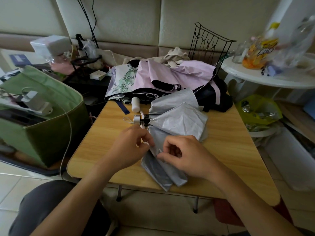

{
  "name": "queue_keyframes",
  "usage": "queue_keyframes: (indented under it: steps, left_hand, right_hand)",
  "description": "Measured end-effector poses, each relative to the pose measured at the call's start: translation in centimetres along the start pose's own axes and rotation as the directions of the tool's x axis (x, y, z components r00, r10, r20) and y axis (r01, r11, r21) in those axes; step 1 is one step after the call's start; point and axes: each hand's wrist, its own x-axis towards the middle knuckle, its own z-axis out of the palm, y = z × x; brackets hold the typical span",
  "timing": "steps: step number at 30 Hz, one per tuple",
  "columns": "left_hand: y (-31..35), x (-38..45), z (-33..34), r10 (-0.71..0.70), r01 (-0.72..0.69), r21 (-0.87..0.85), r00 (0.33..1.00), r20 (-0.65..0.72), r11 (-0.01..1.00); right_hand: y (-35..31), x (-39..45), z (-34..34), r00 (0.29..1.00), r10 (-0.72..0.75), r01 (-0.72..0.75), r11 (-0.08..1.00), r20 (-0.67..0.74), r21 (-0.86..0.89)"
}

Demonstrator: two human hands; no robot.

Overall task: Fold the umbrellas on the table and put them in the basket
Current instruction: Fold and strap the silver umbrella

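A green basket [42,120] stands on the floor just left of the wooden bench [226,150]. The left hand [131,147] pinches the edge of the silver umbrella [177,123], fingers curled on a fold near its white strap. The right hand [184,155] pinches the same canopy just beside it. The silver umbrella lies half collapsed in the bench's middle. Behind it, a lilac umbrella [170,74] sprawls across the far edge.

A silver-grey umbrella [177,120] is seen on the light wood-grain worktop [228,143]; a lilac umbrella [172,74] is printed with green flowers; the basket [42,106] is green.
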Motion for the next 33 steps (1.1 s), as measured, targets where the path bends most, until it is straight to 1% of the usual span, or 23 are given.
queue_keyframes:
  steps: [1,2,4,5,6,10,13,15,18,21,26,28,30,31,33]
  left_hand:
    - [0.0,-0.2,-0.1,0.005,-0.006,0.014,1.0,0.012,1.0]
    - [-0.2,-0.4,-0.1,0.014,-0.014,0.024,1.0,0.016,1.0]
    - [-0.5,-0.8,0.0,0.037,-0.038,0.041,0.999,0.031,0.998]
    - [-0.7,-0.9,0.0,0.049,-0.05,0.041,0.998,0.039,0.998]
    - [-0.9,-1.0,0.0,0.063,-0.064,0.039,0.997,0.045,0.997]
    - [-0.9,-1.1,0.1,0.133,-0.135,0.043,0.99,0.049,0.99]
    - [-0.4,-1.1,0.4,0.242,-0.243,0.032,0.97,0.031,0.97]
    - [-0.2,-1.1,0.5,0.274,-0.274,0.013,0.962,0.017,0.962]
    - [-0.5,-1.2,0.5,0.283,-0.283,-0.009,0.959,-0.011,0.959]
    - [-0.6,-1.4,0.2,0.276,-0.276,-0.019,0.961,0.004,0.961]
    - [-0.1,-2.1,0.0,0.142,-0.141,-0.134,0.99,-0.005,0.981]
    - [-0.2,-2.4,0.0,0.112,-0.107,-0.16,0.994,0.022,0.981]
    - [-0.3,-2.5,0.0,0.068,-0.06,-0.18,0.997,0.034,0.982]
    - [-0.4,-2.6,-0.1,0.042,-0.036,-0.19,0.999,0.028,0.981]
    - [-0.4,-2.6,-0.3,0.0,0.004,-0.208,1.0,0.02,0.978]
  right_hand:
    - [0.0,-0.1,-0.2,1.0,0.011,-0.011,1.0,0.021,0.0]
    - [0.0,-0.1,-0.3,0.998,0.028,-0.026,0.999,0.052,-0.038]
    - [0.1,-0.2,-0.2,0.993,0.069,-0.049,0.981,0.101,-0.186]
    - [0.2,-0.3,0.0,0.992,0.08,-0.055,0.972,0.102,-0.23]
    - [0.3,-0.3,0.1,0.992,0.082,-0.058,0.972,0.093,-0.23]
    - [1.1,0.0,0.0,0.995,0.081,-0.076,0.994,0.061,-0.083]
    - [1.2,0.1,-0.1,0.997,0.045,-0.044,0.999,0.059,-0.028]
    - [1.1,0.2,0.0,0.998,0.007,-0.006,1.0,0.061,-0.018]
    - [1.0,0.2,-0.1,0.998,-0.025,0.025,1.0,0.053,-0.008]
    - [1.0,0.0,-0.3,0.999,-0.032,0.031,0.999,0.041,0.021]
    - [0.8,-0.4,-0.8,0.998,-0.036,0.036,0.999,0.056,0.005]
    - [0.3,-0.8,-1.4,0.995,0.005,0.001,0.998,0.095,-0.067]
    - [-0.7,-1.3,-2.2,0.981,0.102,-0.065,0.973,0.162,-0.22]
    - [-1.3,-1.6,-2.4,0.969,0.149,-0.08,0.943,0.196,-0.322]
    - [-2.3,-1.9,-2.4,0.951,0.19,-0.046,0.866,0.242,-0.499]
